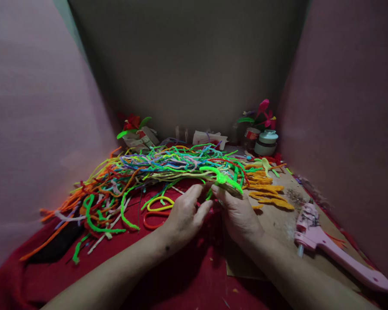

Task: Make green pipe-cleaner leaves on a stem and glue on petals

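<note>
My right hand (241,213) is closed, its thumb pressed on a bright green fuzzy pipe cleaner piece (224,178) that looks bent into a leaf-like shape. My left hand (189,211) is just beside it, fingers curled and thumb tip close to the lower end of the green piece. What lies between the left fingertips is hidden. Behind both hands spreads a big heap of coloured pipe cleaners (168,161). Close to my left hand lie a yellow loop (160,203) and a red loop (151,220), which look like scissor handles.
Orange petal-like pieces (271,196) lie on a cardboard sheet (278,224) at right, near a pink glue gun (336,254). Red cloth (181,275) covers the table. A pale jar (267,143), pink flower (268,114) and red flower (132,122) stand at the back, between side walls.
</note>
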